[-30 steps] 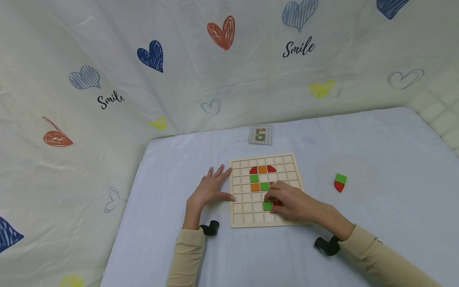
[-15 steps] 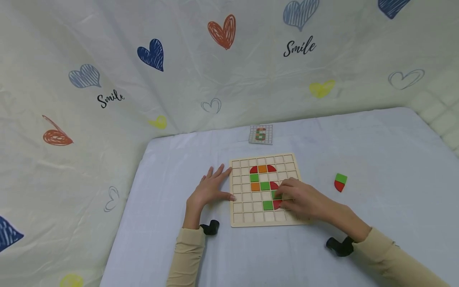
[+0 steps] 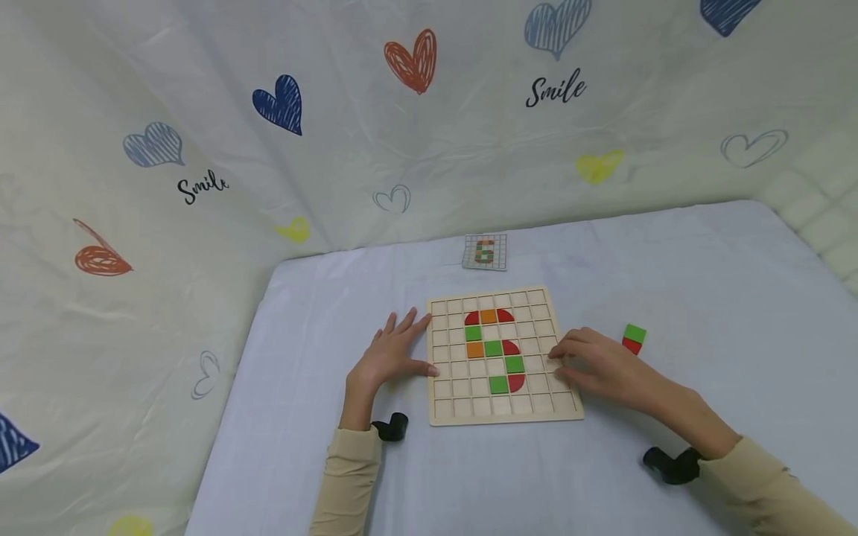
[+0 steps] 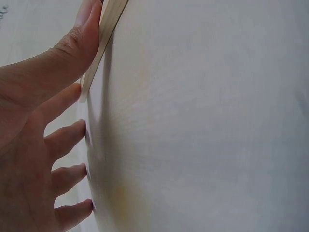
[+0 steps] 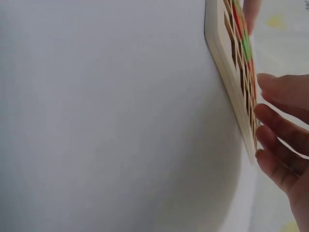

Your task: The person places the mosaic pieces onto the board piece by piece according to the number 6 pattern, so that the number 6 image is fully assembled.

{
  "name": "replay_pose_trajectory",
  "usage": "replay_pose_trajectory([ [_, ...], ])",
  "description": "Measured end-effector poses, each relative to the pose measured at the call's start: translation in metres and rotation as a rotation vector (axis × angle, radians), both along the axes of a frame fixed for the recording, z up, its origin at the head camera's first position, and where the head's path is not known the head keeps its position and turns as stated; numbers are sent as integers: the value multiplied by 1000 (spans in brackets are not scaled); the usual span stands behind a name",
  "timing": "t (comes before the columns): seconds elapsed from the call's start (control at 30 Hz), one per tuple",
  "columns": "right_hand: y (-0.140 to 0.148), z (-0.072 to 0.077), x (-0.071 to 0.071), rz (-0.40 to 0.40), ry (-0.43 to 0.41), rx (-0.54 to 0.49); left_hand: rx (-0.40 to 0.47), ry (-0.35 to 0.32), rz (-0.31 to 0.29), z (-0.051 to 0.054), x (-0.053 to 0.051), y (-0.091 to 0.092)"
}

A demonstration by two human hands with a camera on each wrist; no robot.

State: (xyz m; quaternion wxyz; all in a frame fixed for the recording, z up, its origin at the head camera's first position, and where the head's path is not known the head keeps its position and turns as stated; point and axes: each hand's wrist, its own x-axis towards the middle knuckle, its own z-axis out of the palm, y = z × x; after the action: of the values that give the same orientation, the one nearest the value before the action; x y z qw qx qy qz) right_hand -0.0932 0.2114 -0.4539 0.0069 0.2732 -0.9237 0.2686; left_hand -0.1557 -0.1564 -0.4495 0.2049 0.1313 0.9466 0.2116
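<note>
A wooden grid board [image 3: 506, 422] lies flat on the table. Green and orange squares and rounded red tiles [image 3: 516, 383] fill several of its cells in a bent line; one green tile [image 3: 515, 364] sits right of the middle. With fingers spread, my left hand [image 3: 385, 361] rests at the board's left side, its thumb on the rim [image 4: 112, 21] in the left wrist view. My right hand [image 3: 606, 365] hovers at the right edge, fingers loosely bent and holding nothing; in the right wrist view the fingertips [image 5: 263, 113] are close to the board's surface.
Beyond the right hand lie a loose green square [image 3: 634, 333] and a red tile [image 3: 631, 345], partly covered by that hand. A small printed card [image 3: 485, 253] with a gridded coloured pattern lies behind the board. White cloth covers the table [image 3: 322, 313]; a patterned curtain hangs behind.
My right hand has let go of the green tile in the board's right-hand part and moved right to the board's edge. The left hand stays in place.
</note>
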Motion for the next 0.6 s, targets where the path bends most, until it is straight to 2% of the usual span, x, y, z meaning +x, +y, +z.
replay_pose_trajectory([
  [0.3, 24, -12, 1, -70, 207, 19, -4, 0, 1, 0, 0, 0],
  [0.43, 35, -15, 0, -101, 307, -7, 2, 4, -2, 1, 1, 0],
  [0.5, 40, -16, -1, -111, 331, -29, 10, 6, -1, 1, 1, 0],
  [0.6, 49, -17, -1, -140, 320, -40, 10, 0, 0, 0, 0, 0],
])
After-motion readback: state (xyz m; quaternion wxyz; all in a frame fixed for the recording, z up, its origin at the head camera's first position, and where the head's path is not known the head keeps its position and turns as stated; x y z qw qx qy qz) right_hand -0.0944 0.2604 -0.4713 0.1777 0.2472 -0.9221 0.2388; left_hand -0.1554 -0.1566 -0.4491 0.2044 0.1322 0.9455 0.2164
